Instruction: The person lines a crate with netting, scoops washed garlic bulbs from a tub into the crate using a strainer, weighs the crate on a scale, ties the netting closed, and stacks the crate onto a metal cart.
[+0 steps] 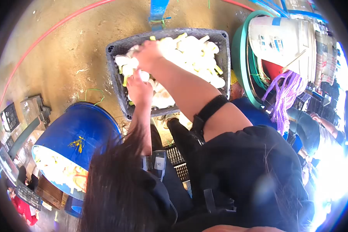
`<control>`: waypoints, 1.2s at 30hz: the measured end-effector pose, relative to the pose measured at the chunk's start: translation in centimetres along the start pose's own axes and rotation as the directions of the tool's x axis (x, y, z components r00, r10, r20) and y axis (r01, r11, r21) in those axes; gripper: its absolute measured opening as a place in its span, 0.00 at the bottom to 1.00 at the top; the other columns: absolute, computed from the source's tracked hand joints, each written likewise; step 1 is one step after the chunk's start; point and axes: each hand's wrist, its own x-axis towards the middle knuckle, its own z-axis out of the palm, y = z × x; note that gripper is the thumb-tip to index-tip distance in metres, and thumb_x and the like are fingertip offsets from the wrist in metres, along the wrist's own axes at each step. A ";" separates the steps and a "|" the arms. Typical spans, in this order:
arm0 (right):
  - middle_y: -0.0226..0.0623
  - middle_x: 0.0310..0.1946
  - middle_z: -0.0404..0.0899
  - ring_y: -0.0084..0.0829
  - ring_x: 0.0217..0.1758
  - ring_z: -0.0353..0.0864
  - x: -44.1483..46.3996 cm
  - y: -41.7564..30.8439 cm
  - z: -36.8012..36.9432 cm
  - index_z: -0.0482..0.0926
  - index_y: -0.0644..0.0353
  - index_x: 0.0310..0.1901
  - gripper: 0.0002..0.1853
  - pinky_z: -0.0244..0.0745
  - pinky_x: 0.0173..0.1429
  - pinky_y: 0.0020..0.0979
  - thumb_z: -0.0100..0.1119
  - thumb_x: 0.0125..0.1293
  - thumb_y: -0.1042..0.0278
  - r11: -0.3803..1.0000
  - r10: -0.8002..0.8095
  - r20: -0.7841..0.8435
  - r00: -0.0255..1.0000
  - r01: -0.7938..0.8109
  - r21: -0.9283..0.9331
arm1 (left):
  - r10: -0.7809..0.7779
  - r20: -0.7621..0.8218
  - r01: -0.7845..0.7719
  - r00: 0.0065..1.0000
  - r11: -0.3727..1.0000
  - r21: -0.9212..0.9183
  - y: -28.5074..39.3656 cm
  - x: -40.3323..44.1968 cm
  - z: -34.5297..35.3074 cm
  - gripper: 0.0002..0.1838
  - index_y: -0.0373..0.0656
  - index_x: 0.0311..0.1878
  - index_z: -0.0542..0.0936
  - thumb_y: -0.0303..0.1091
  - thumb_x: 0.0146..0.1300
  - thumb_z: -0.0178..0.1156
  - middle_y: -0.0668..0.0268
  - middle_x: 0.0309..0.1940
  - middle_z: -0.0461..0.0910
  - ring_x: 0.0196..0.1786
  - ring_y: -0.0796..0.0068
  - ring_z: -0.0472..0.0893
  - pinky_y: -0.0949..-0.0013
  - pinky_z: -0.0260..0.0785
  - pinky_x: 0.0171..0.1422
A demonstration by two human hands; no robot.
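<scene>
A dark plastic crate (227, 58) holds a heap of pale bulbs with short green stems (191, 50), strongly overlit. My left hand (139, 91) is inside the crate's left part, its fingers closed around a white bulb (144, 76). Just above it, my right hand (148, 54) reaches over the pale bulbs at the upper left; its fingertips are lost in glare, so I cannot see whether it holds one. More bulbs (122, 61) lie to the left of both hands, near the crate wall.
A blue barrel (79, 123) with pale pieces inside stands at the lower left. On the right are a green tub (241, 58), a white container (278, 38) and purple strands (284, 92). Another person (324, 127) is at the far right. A red hose (46, 36) crosses the floor.
</scene>
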 end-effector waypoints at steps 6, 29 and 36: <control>0.31 0.45 0.75 0.32 0.51 0.69 -3.8 1.8 0.8 0.76 0.49 0.46 0.22 0.63 0.52 0.37 0.64 0.48 0.57 0.987 -0.161 -0.222 0.962 0.154 -0.048 | -0.209 -0.099 0.073 0.973 0.684 -0.725 -1.0 -0.7 -1.3 0.25 0.38 0.49 0.64 0.17 0.45 0.60 0.56 0.44 0.68 0.45 0.68 0.72 0.68 0.70 0.44; 0.39 0.52 0.72 0.40 0.50 0.73 -3.2 1.0 1.2 0.74 0.57 0.49 0.26 0.69 0.53 0.39 0.65 0.48 0.57 0.875 0.342 -0.484 0.806 -0.085 0.477 | 0.257 -0.333 -0.332 0.907 0.924 -0.190 -2.9 5.4 -1.2 0.19 0.33 0.51 0.72 0.22 0.54 0.49 0.50 0.46 0.75 0.50 0.50 0.72 0.57 0.64 0.56; 0.43 0.37 0.77 0.42 0.43 0.76 -2.5 -1.1 0.1 0.78 0.62 0.39 0.16 0.71 0.50 0.39 0.63 0.50 0.63 0.558 0.607 -0.485 0.630 0.097 0.824 | 0.256 -0.168 -0.283 0.952 0.946 -0.161 -5.1 -1.5 -0.3 0.18 0.37 0.50 0.74 0.27 0.54 0.54 0.49 0.50 0.72 0.53 0.52 0.71 0.57 0.62 0.59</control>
